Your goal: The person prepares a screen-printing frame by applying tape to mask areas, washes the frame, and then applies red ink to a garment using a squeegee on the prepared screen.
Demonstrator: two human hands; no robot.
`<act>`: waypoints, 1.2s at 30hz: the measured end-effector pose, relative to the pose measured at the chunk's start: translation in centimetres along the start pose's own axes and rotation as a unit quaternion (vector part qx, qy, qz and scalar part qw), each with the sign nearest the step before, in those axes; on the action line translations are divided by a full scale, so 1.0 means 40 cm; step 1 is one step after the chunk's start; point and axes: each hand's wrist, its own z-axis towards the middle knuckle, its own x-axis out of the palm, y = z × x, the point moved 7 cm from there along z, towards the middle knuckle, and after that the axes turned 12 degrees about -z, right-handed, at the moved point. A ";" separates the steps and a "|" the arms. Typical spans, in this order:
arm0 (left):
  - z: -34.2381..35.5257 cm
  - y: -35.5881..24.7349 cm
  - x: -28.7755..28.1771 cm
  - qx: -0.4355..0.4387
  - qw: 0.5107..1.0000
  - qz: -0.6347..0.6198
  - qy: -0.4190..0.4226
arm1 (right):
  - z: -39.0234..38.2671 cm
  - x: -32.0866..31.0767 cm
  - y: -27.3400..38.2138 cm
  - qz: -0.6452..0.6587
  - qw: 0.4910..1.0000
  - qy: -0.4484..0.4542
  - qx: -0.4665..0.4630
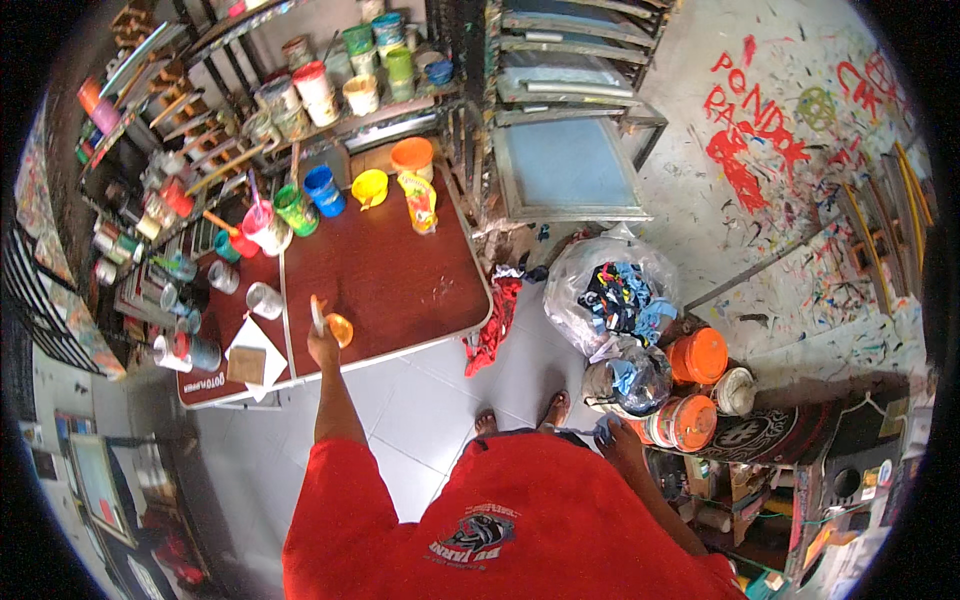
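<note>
My left hand point(324, 348) reaches over the near edge of the dark red table point(400, 265), closed round a short, pale, upright stick-like tool point(318, 314) with an orange tip. Right beside it stands a small orange cup point(341, 330); whether the two touch, I cannot tell. My right hand point(622, 445) hangs low at my right side, closed on a grey-blue cloth point(603, 431), beside the buckets. Across the table's far side are a yellow bowl point(369, 187), a yellow pouch point(419, 205), a blue pot point(324, 190) and a green pot point(295, 209).
A clear bag of cloth scraps point(625, 290) and orange-lidded buckets point(698, 356) stand on the floor to the right. A red rag point(494, 325) hangs by the table's right edge. Framed screens point(570, 165) fill a rack behind. Paper with a brown square point(247, 366) lies at left.
</note>
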 end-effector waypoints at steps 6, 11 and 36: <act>0.020 0.031 -0.012 0.031 0.995 -0.090 -0.006 | -0.009 0.005 0.010 0.018 1.000 0.024 -0.002; -0.017 -0.001 0.011 0.044 0.996 -0.078 -0.025 | 0.102 -0.192 -0.076 -0.534 0.795 -0.006 -0.288; -0.908 -0.926 0.415 -0.069 0.594 -0.338 0.727 | 0.164 -0.053 0.230 0.054 0.969 -0.079 -0.229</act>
